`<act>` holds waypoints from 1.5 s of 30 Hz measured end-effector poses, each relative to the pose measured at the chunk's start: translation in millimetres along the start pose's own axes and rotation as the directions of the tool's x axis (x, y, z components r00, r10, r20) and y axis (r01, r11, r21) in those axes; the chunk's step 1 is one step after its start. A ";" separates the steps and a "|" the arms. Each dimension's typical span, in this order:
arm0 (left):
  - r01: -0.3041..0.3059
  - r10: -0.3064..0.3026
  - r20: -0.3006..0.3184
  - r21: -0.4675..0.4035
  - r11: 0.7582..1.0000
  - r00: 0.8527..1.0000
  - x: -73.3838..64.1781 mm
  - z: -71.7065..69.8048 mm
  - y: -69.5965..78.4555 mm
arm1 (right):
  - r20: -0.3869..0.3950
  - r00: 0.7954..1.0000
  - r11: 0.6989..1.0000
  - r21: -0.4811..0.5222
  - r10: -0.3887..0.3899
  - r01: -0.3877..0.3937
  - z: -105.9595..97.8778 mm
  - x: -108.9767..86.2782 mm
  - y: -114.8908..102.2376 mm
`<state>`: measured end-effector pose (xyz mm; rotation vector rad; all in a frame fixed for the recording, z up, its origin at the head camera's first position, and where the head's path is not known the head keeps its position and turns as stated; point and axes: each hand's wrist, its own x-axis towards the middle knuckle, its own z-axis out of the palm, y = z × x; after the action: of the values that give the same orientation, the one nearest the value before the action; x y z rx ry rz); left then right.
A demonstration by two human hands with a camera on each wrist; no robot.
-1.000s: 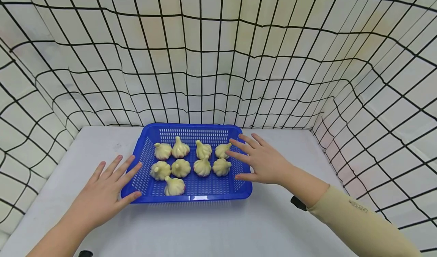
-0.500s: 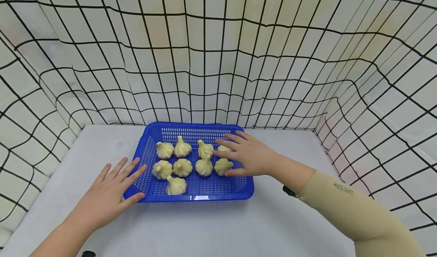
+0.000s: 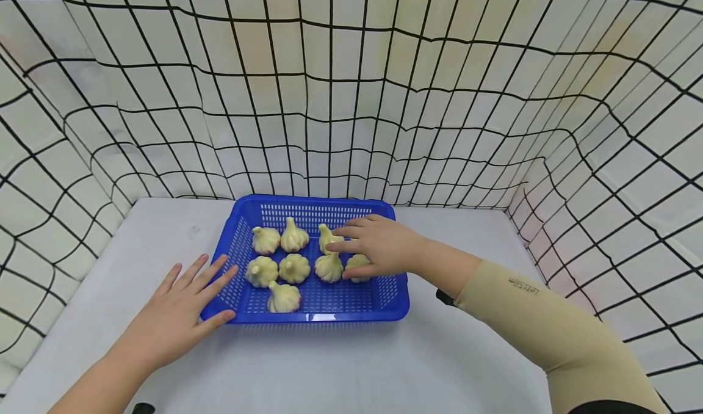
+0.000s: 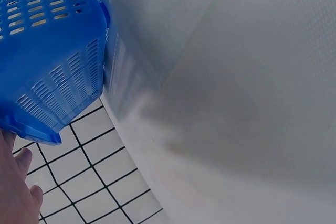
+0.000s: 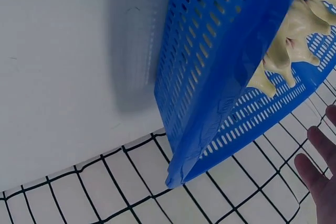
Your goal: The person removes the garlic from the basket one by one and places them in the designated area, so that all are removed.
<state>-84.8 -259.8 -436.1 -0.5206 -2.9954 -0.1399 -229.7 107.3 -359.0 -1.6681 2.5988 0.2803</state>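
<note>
In the head view, your left hand (image 3: 174,317) spreads its fingers by the basket's (image 3: 274,319) 8 o'clock rim, your right hand (image 3: 379,245) over the garlic (image 3: 328,269) inside toward 3 o'clock: pale, ribbed, probably light, firm, slippery, best gripped round the belly. The left-wrist view shows the basket's slotted wall, likely stiff; the right-wrist view, glossy stems.

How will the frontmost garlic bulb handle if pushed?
Likely uneven rolling: the frontmost garlic bulb has a rounded body and protruding stem. Perhaps slippery, given its sheen. Probably contained: the blue basket surrounds it.
</note>
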 end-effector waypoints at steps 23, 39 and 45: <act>0.017 -0.016 0.013 -0.034 0.999 1.000 1.4 1.4 -0.1 | 0.137 0.989 0.985 0.168 -0.055 0.032 -24.9 68.7 -12.2; 0.021 -0.020 0.019 -0.048 0.999 1.000 1.0 -0.1 1.5 | 0.206 0.974 0.976 0.213 -0.095 0.050 -14.7 105.3 -40.5; 0.014 -0.014 0.013 -0.046 0.999 1.000 1.1 0.9 -0.1 | 0.214 0.966 0.973 0.207 -0.145 0.100 -11.5 118.4 -51.4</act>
<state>-86.0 -259.5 -436.9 -0.5070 -3.0150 -0.2085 -232.3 -21.8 -369.9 -1.6158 2.2671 0.1917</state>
